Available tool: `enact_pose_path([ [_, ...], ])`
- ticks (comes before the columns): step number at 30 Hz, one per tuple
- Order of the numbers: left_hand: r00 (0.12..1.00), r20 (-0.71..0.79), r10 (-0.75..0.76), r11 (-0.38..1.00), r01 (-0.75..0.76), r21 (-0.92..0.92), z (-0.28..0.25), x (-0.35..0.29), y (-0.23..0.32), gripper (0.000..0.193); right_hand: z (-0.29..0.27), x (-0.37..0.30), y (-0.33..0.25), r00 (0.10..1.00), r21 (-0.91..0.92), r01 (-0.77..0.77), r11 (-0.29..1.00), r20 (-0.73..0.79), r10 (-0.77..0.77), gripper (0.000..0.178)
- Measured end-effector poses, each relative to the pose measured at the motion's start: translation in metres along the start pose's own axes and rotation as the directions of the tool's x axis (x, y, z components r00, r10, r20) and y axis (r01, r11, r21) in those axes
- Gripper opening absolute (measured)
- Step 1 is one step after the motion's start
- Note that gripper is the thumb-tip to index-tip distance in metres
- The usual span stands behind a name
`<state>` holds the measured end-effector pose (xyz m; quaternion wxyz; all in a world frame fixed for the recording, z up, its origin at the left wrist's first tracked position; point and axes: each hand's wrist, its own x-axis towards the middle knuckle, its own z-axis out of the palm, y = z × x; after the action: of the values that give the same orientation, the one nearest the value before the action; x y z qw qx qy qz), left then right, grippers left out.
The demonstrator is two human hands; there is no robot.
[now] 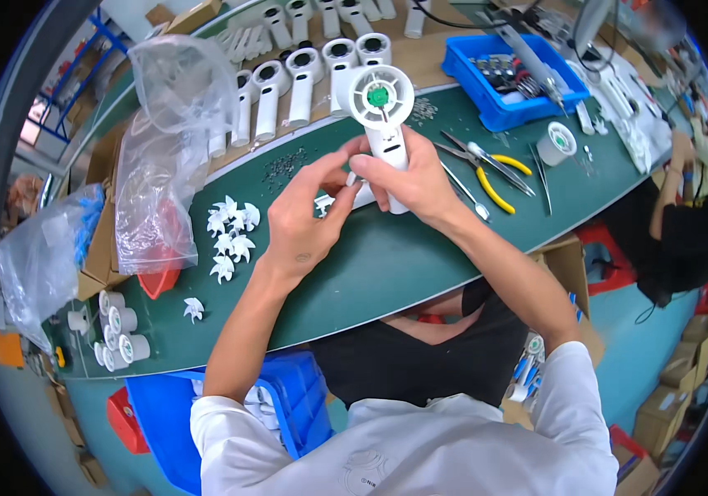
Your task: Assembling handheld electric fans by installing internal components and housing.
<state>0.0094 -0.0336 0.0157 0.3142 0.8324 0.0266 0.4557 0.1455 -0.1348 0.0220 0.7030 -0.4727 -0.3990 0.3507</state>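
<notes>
A white handheld fan body (393,149) is upright in my right hand (422,178), whose fingers wrap round its handle. Its round head has an open ring with a green circuit board (378,96) in the middle. Close beside the handle, my left hand (308,208) has thumb and fingertips pinched together. A small pale piece shows at those fingertips, too covered to name. Under the hands lies another white part, partly hidden. Left of my left hand, several white fan blades (223,244) lie on the green table (354,285).
Behind stand rows of white fan bodies (304,87). Yellow-handled pliers (486,178) and tweezers (542,180) lie at the right, near a blue bin (495,112) of parts. White cups (132,347) stand front left, below plastic bags (160,165). A blue crate (300,397) sits beside my lap.
</notes>
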Motion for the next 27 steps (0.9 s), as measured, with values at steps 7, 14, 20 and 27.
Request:
enact_pose_path([
  [7,1.000,0.003,0.022,0.998,-0.022,0.059,-0.004,-0.006,-0.001,0.026,0.001,-0.003,0.001,0.993,0.042,-0.114,0.993,0.040,0.113,0.026],
  [14,0.991,-0.019,-0.133,0.989,0.131,-0.068,-0.002,-0.007,-0.003,0.017,-0.002,-0.002,0.011,0.993,0.023,-0.116,0.993,-0.026,0.117,0.030],
  [20,0.974,0.021,-0.226,0.973,0.226,-0.037,-0.003,-0.009,-0.005,0.014,-0.005,-0.005,0.015,0.986,0.002,-0.164,0.986,0.030,0.164,0.034],
  [27,0.957,-0.056,-0.285,0.951,0.275,-0.143,-0.003,-0.008,-0.006,0.016,-0.010,-0.005,0.030,0.964,0.252,-0.250,0.935,0.158,0.215,0.057],
])
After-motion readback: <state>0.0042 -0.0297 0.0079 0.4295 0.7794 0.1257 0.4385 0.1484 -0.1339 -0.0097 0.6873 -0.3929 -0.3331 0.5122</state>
